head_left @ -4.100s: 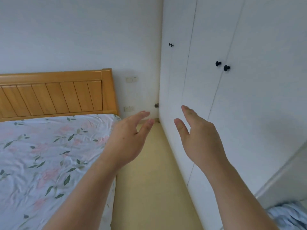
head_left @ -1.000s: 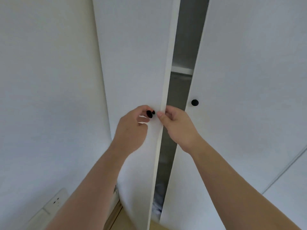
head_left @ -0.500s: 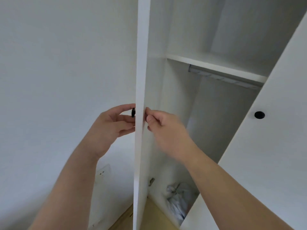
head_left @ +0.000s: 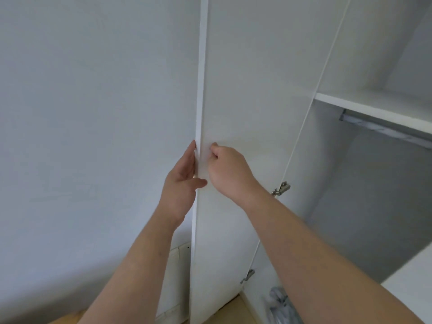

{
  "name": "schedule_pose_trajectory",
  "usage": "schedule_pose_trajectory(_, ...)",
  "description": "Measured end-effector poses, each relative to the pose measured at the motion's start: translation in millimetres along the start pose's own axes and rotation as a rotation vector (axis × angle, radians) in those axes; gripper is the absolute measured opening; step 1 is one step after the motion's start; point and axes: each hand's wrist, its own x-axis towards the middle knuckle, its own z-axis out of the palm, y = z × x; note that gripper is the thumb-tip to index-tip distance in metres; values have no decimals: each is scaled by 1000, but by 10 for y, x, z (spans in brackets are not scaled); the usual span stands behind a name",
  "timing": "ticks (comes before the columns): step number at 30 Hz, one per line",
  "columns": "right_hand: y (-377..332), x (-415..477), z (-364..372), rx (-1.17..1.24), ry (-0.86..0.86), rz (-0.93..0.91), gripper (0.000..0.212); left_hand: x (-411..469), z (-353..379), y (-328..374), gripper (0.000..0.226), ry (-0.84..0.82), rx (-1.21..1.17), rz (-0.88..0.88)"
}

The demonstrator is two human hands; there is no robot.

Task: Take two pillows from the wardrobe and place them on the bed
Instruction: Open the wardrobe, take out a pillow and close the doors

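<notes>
The white wardrobe's left door [head_left: 245, 113] stands swung wide, its inner face toward me. My left hand [head_left: 181, 183] wraps the door's free edge from the outer side, thumb over the front. My right hand [head_left: 230, 170] presses curled fingers against the inner face beside that edge. Inside the wardrobe [head_left: 374, 183] I see a white shelf [head_left: 374, 106] with a metal hanging rail [head_left: 383, 129] under it. A grey-white bundle [head_left: 280, 302] lies at the bottom; I cannot tell whether it is a pillow. The bed is out of view.
A plain white wall [head_left: 93, 136] fills the left, with wall sockets [head_left: 178, 256] low down behind the door. Two metal hinges [head_left: 281, 188] join the door to the frame. The right door's edge [head_left: 416, 277] juts in at the lower right. Yellow floor [head_left: 236, 309] shows below.
The left door has swung further open toward the wall, showing more of the wardrobe's inside. My left hand has shifted from the black knob to the door's edge; the knob is now hidden.
</notes>
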Motion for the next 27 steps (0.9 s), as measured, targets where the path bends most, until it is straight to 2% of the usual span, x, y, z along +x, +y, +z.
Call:
schedule_pose_trajectory(3,-14,60,43,35,-20,-21,30,73,-58,-116,93,59,43,2)
schedule_pose_trajectory(5,1,65,20,95,-46,-15,38,82,-29,-135,92,89,188,45)
schedule_pose_trajectory(6,30,67,-3,135,-62,-14,40,64,11,-133,87,134,279,80)
schedule_pose_trajectory(8,117,45,-64,243,-73,-4,36,-7,133,-111,65,342,439,186)
schedule_pose_trajectory(10,252,-23,-145,267,-53,1,34,-73,326,-85,43,520,535,360)
schedule_pose_trajectory(12,425,-110,-241,240,9,31,34,-84,536,-89,33,528,533,490)
schedule_pose_trajectory(16,900,-307,-532,301,280,199,36,26,1076,-186,30,300,422,455)
schedule_pose_trajectory(18,1227,-450,-781,283,495,269,32,63,1467,-243,28,127,338,388)
schedule_pose_trajectory(23,1818,-1076,-1513,25,894,482,29,150,2442,-421,14,-280,127,151)
schedule_pose_trajectory(27,2144,-1606,-1950,-198,1075,633,38,134,3180,-561,17,-591,-38,-7)
